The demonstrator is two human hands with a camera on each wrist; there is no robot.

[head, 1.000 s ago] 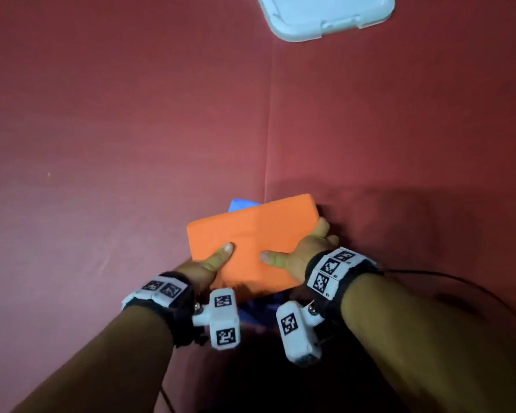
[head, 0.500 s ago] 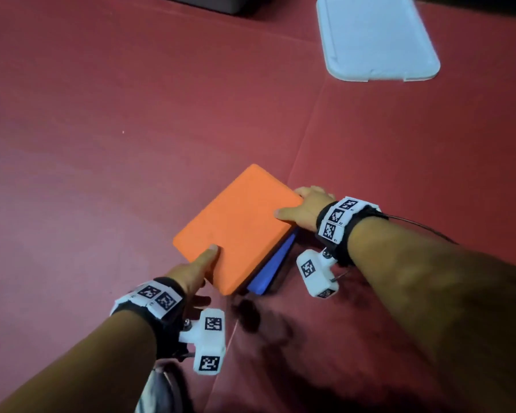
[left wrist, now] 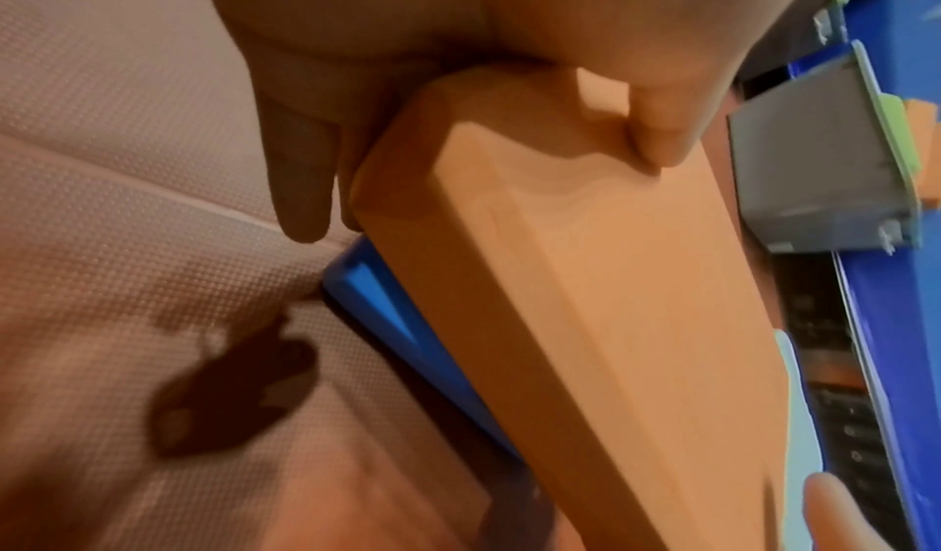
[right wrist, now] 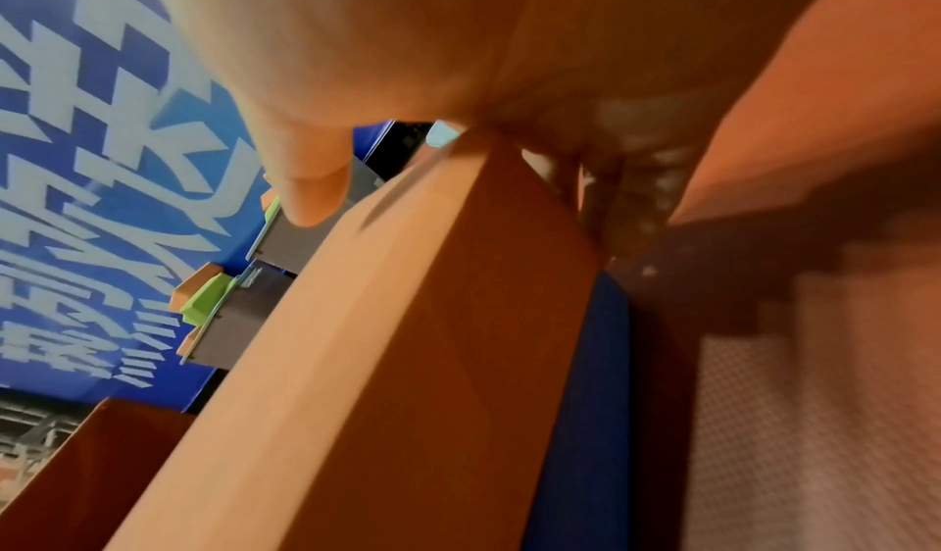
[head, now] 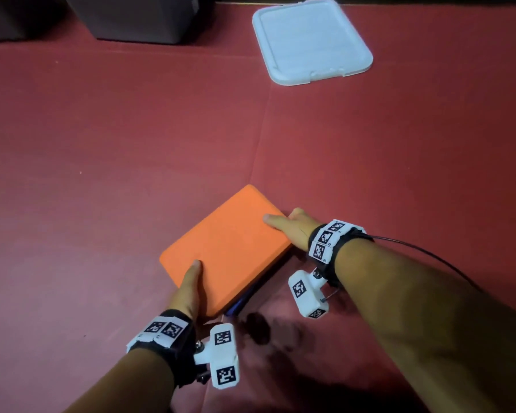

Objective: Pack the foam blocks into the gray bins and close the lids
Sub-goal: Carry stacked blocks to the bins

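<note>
I hold a flat orange foam block [head: 227, 248] with both hands above the red mat. A blue foam block [head: 245, 299] lies under it, only its edge showing. My left hand [head: 188, 290] grips the block's near corner, thumb on top, fingers below. My right hand [head: 292, 226] grips the right corner the same way. The left wrist view shows the orange foam block [left wrist: 601, 318] with my thumb pressing a dent into it, and the blue foam block [left wrist: 407, 318] below. In the right wrist view, the orange foam block [right wrist: 387, 358] sits over the blue foam block [right wrist: 585, 398]. Gray bins [head: 137, 16] stand at the far left.
A white lid [head: 310, 40] lies flat on the mat at the far right. The red mat [head: 102, 144] has a seam running down its middle. The wrist views show gray bins [left wrist: 820, 157] with green and orange foam sticking out.
The blocks have turned from lying crosswise to lying diagonally and have moved forward. The view has lifted, so the bins and the whole lid now show.
</note>
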